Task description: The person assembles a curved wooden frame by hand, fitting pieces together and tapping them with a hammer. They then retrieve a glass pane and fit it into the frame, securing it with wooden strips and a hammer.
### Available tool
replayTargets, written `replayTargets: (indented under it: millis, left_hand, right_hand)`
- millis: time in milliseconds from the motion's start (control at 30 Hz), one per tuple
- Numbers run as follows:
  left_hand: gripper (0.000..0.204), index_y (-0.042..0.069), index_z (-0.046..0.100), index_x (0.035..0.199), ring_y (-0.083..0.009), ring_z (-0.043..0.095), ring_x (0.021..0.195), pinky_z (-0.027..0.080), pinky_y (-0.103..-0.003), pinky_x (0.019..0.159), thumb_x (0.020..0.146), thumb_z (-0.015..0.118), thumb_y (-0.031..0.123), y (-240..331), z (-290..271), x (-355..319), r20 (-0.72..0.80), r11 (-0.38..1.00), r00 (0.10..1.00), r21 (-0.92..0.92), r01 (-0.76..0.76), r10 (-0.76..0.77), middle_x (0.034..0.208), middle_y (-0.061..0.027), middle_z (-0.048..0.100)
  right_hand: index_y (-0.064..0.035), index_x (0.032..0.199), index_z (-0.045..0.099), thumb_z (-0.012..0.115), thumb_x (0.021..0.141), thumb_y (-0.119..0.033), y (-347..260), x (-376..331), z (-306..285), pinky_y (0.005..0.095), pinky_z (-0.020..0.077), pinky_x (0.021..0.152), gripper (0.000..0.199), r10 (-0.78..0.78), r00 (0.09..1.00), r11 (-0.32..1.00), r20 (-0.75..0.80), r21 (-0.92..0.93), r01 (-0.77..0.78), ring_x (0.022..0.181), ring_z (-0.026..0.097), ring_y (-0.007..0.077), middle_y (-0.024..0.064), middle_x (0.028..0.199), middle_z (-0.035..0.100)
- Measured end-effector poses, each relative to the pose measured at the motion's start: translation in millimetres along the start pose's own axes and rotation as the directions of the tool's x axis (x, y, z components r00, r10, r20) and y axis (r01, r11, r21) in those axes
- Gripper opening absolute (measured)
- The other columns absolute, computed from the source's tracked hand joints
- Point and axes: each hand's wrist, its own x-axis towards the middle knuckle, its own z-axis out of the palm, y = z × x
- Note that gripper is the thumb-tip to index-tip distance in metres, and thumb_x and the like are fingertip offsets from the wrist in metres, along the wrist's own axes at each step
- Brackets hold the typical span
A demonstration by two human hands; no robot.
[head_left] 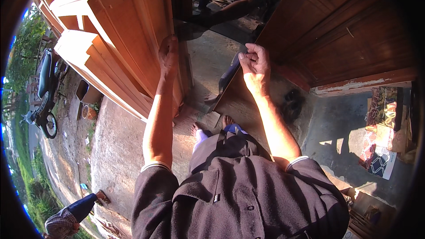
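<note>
A mirror-like glass pane [211, 59] stands upright between my hands, reflecting the floor and part of a leg. Its lower end is close to my feet; whether it touches the ground I cannot tell. My left hand [168, 57] is closed at the pane's left edge, beside the stacked wooden panels. At the upper right corner my right hand [256, 67] pinches the edge, thumb and curled fingers together. Just beyond the pane is a dark glossy panel [270, 0] with a reflected arm in it.
Tall brown wooden panels [119, 31] lean close on the left. A large dark wooden panel [341, 26] rises on the right. Patterned pieces [383, 124] lie on the grey floor at far right. A motorcycle [44, 93] and another person [66, 219] are outside at left.
</note>
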Motion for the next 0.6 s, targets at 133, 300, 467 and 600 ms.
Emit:
replayTargets:
  millis: [133, 300, 467, 600]
  left_hand:
    - [0.044, 0.003, 0.067, 0.12, -0.0137, 0.055, 0.096, 0.044, -0.029, 0.087, 0.101, 0.064, 0.042, 9, -11, -12, 0.091, 0.995, 0.996, -0.091, 0.028, -0.02, 0.101, -0.0022, 0.064]
    - [0.043, 0.008, 0.072, 0.105, -0.008, 0.049, 0.087, 0.04, -0.027, 0.081, 0.092, 0.075, 0.048, 14, -32, -29, 0.326, 0.965, 0.945, -0.243, 0.097, -0.013, 0.091, 0.0042, 0.06]
    - [0.048, 0.009, 0.076, 0.092, -0.0103, 0.054, 0.091, 0.041, -0.03, 0.09, 0.079, 0.086, 0.053, 24, -57, -54, 0.53, 0.946, 0.805, -0.019, 0.325, -0.266, 0.085, 0.0038, 0.063]
    - [0.031, 0.014, 0.068, 0.073, -0.0053, 0.05, 0.074, 0.04, -0.027, 0.074, 0.083, 0.087, 0.035, 37, -54, -80, 0.54, 0.914, 0.827, -0.238, 0.328, -0.156, 0.075, 0.0103, 0.059]
  right_hand:
    - [-0.0037, 0.115, 0.059, 0.075, 0.094, -0.006, -3, -9, -6, 0.0247, 0.056, 0.079, 0.026, 0.123, 0.992, 0.966, 0.004, 0.23, -0.121, 0.089, 0.062, 0.0088, 0.0034, 0.103, 0.061]
    - [-0.0024, 0.104, 0.066, 0.073, 0.097, -0.011, -17, -30, -28, 0.0202, 0.0486, 0.072, 0.012, 0.182, 0.975, 0.965, 0.125, 0.166, -0.202, 0.08, 0.056, 0.0029, -0.0032, 0.088, 0.064]
    - [-0.0029, 0.1, 0.069, 0.072, 0.098, -0.01, -26, -58, -48, 0.022, 0.0493, 0.076, 0.009, 0.169, 0.982, 0.983, 0.086, 0.053, -0.174, 0.082, 0.059, 0.0036, -0.0021, 0.091, 0.069]
    - [-0.0018, 0.108, 0.063, 0.068, 0.101, -0.012, -25, -73, -57, 0.0292, 0.0554, 0.086, 0.014, 0.151, 0.982, 0.981, 0.112, 0.103, -0.162, 0.094, 0.07, 0.0134, 0.0073, 0.097, 0.072]
